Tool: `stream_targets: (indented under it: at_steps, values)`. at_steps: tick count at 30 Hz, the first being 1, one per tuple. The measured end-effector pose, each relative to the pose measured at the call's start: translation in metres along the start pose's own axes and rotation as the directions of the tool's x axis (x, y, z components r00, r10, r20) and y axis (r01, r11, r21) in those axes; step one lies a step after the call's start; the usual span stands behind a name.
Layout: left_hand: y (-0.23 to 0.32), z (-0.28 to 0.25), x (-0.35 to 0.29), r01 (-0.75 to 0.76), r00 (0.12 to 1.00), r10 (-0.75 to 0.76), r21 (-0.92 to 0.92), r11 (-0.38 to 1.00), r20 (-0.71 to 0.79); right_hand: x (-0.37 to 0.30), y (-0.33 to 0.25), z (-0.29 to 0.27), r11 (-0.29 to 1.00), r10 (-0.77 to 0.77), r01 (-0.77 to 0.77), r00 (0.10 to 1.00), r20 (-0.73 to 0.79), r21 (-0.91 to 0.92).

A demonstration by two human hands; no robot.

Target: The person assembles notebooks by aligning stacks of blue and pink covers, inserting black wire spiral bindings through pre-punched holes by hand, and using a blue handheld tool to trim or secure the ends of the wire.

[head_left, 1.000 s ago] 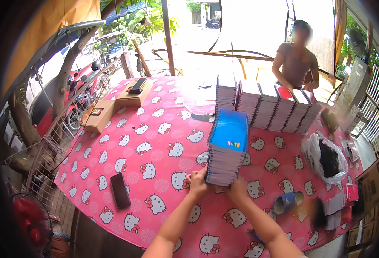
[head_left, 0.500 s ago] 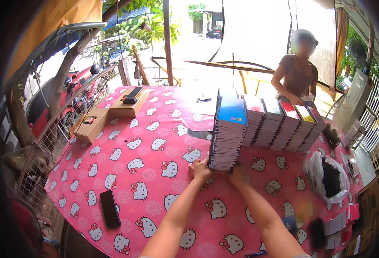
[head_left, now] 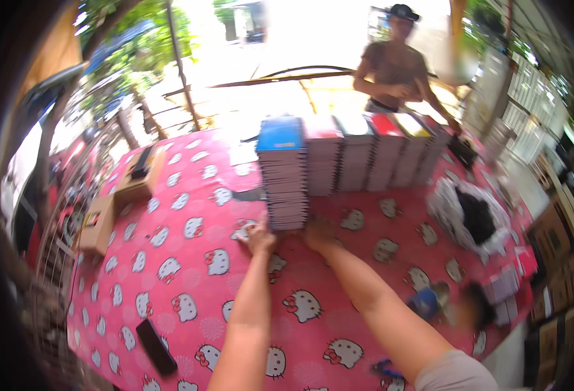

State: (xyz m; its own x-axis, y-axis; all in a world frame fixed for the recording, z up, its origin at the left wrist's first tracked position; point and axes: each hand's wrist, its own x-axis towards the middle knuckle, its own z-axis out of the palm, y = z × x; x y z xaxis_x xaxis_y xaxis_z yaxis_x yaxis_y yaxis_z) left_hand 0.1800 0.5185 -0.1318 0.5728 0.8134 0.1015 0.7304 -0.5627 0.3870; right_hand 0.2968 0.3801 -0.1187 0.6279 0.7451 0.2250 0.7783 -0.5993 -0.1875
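Observation:
A tall stack of spiral notebooks (head_left: 283, 186) with a blue cover on top stands upright on the pink tablecloth. My left hand (head_left: 259, 238) is at its lower left corner, with fingers stretched out and apart. At the lower right corner is my right hand (head_left: 319, 233); its fingers are blurred and partly hidden, so their closure is unclear. More stacks of notebooks (head_left: 357, 159), topped in pink, dark green, red and yellow, stand in a row to the right. A dark flat piece (head_left: 248, 195) lies left of the blue-topped stack.
A person (head_left: 397, 65) stands across the table, one arm reaching toward a dark object (head_left: 462, 151). Cardboard boxes (head_left: 98, 225) sit at left, a phone (head_left: 156, 347) near left. At right are a plastic bag (head_left: 472, 215) with black contents and a blurred dark shape (head_left: 477, 306).
My view has swung right, shifting everything left in the picture. The blue-topped stack looks turned and straighter, with both hands still at its base. The person across now stretches an arm sideways.

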Motion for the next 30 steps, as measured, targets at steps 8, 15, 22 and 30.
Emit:
stream_targets:
  at_steps: [8,15,22,30]
  values:
    - [-0.033,-0.027,-0.072,-0.159,0.982,0.149,0.084,0.984,0.116,-0.198,0.041,-0.128,0.910,-0.250,0.137,0.934,0.254,0.392]
    - [-0.022,-0.048,-0.123,-0.223,0.953,0.165,0.220,0.950,0.254,-0.444,0.083,-0.163,0.993,0.062,-0.079,0.982,0.178,0.092]
    - [-0.008,-0.049,-0.172,-0.174,0.972,0.138,0.188,0.967,0.191,-0.503,0.158,-0.180,0.868,0.487,-0.492,0.870,-0.072,-0.071]
    - [0.002,-0.051,-0.274,0.084,0.995,-0.089,-0.091,0.992,-0.053,-0.463,0.248,-0.229,0.851,0.478,-0.496,0.868,-0.135,-0.176]
